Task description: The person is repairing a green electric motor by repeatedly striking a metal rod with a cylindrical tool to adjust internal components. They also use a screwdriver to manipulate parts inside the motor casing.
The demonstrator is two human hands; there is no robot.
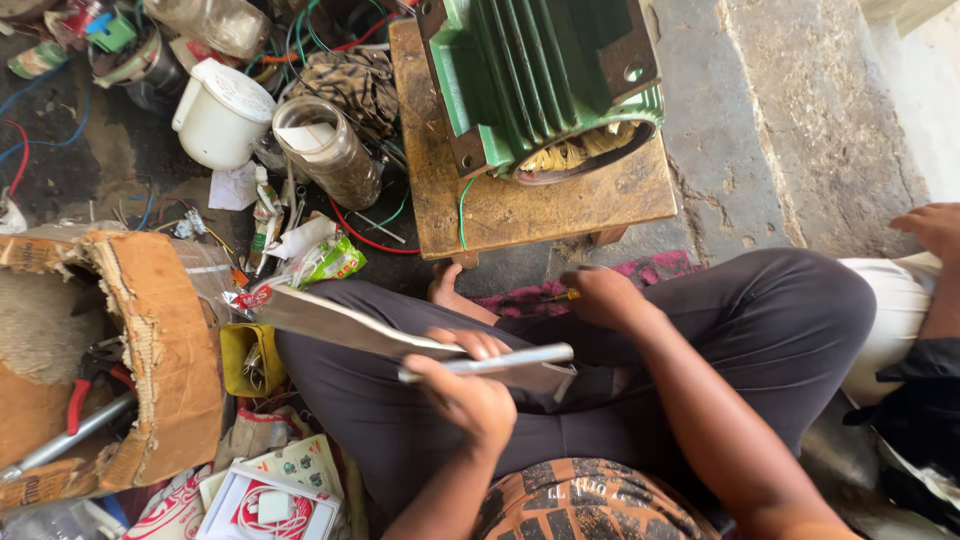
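I sit cross-legged in dark trousers. My left hand (462, 393) is closed on a long grey sheet (340, 322) and a flat metal strip (500, 360) that lie across my lap. My right hand (600, 296) reaches forward to the floor by my knee, its fingers closed on a small tool with a yellow handle (562, 296). Just ahead, a green ribbed motor housing (530, 75) with yellowish windings (570, 155) showing at its open end rests on a low wooden stool (530, 205).
Left of me lie a torn cardboard box (160, 350) with red-handled pliers (85, 385), a white plastic jug (220, 115), a clear jar (330, 150), wires and wrappers. Another person's hand (932, 228) and white-clad leg (895, 305) are at the right, by a concrete step (800, 110).
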